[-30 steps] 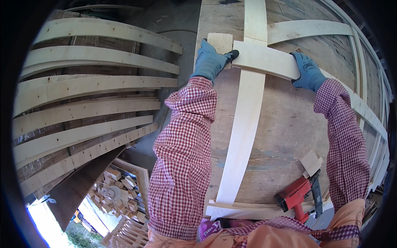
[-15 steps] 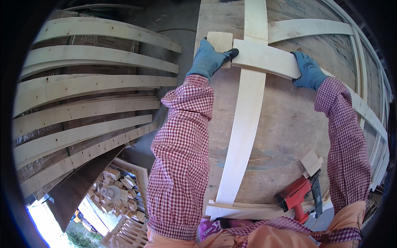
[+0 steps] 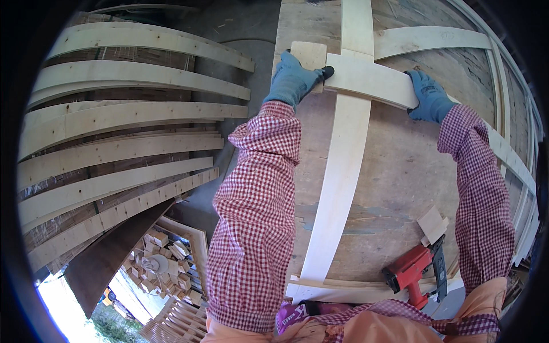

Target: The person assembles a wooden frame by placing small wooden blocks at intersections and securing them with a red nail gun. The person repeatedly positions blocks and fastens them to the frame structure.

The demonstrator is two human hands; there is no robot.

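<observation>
My left hand [image 3: 294, 80], in a blue-grey glove with a dark thumb tip, is closed on a small square wood block [image 3: 309, 55]. Its thumb points right, towards the left end of a short pale board [image 3: 374, 82]. That board lies crosswise over a long pale slat [image 3: 338, 188], which runs from near my body to the far edge. At the board's right end my gloved right hand [image 3: 429, 96] grips it, with part of the fingers hidden. Both forearms are in red checked sleeves.
A red nail gun [image 3: 409, 270] rests on the plywood worktop [image 3: 394, 171] at the lower right, beside loose wood pieces [image 3: 432, 224]. Long boards [image 3: 131, 117] are stacked on the left. Below them stands a crate of wood offcuts [image 3: 163, 263]. Frame strips [image 3: 498, 97] line the right.
The scene has shifted slightly to the right in the view. Both hands keep the same places on the block and the board.
</observation>
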